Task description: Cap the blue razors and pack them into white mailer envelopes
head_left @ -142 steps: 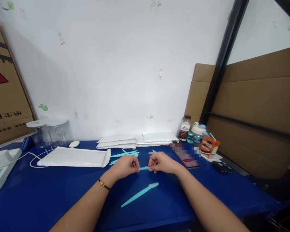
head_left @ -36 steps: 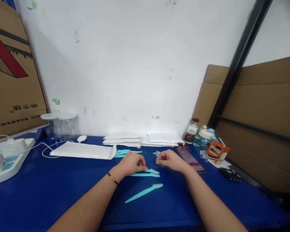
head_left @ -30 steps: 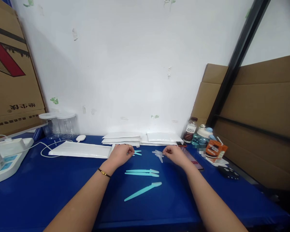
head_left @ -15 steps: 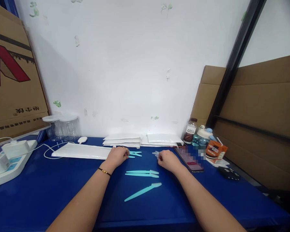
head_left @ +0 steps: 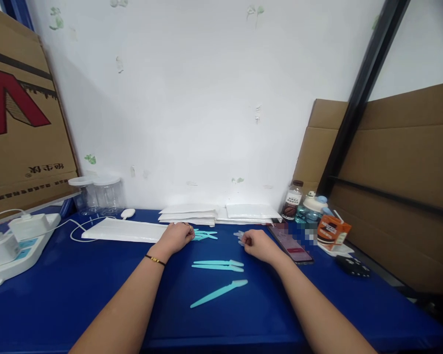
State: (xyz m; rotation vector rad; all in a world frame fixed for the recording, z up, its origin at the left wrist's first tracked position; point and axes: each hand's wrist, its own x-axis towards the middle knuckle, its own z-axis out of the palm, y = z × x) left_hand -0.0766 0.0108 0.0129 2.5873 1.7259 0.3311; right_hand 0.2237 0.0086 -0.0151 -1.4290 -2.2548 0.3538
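White-painted wall [head_left: 192,108] with peeling green patches rises behind a table with a smooth dark blue top [head_left: 266,309]. Across its back edge lie flat white padded envelopes [head_left: 187,215] in low stacks, with another long white padded envelope [head_left: 121,231] at the left. The person's left hand [head_left: 176,238] reaches to a loose pile of slim turquoise plastic sticks [head_left: 206,235], its fingertips drawn together at the pile's near left side; whether they pinch a stick cannot be told. The right hand [head_left: 257,244] bends its fingers over a small heap of clear plastic pieces [head_left: 238,234], fingers curled close, and any hold on a piece is hidden. Nearer the person, two turquoise sticks with paler blade-like ends [head_left: 217,268] lie nearly parallel, just beside each other, and a third turquoise stick [head_left: 217,295] lies slantwise below them, its wide end to the right. Beyond the right hand rest a dark-framed smartphone [head_left: 293,248] and an orange drink carton [head_left: 332,231].
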